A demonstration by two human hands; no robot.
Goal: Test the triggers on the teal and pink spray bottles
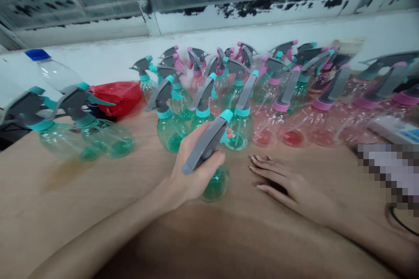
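Note:
My left hand [193, 170] is wrapped round the neck of a green spray bottle [216, 186] with a grey and teal trigger head. Its nozzle points away from me, and part of the bottle is hidden by the hand. To the right, my right hand [288, 183] rests on the wooden table [147, 235], fingers stretched out and holding nothing. Just beyond the held bottle stand green spray bottles [172, 133] with teal collars. Pink spray bottles [294, 133] form a row behind my right hand.
Two more green spray bottles [108, 139] stand at the left. Behind them are a clear bottle with a blue cap [38, 55] and a red bag [119, 96]. A pale box [393, 128] lies at the right. A windowed wall [98, 43] closes off the back.

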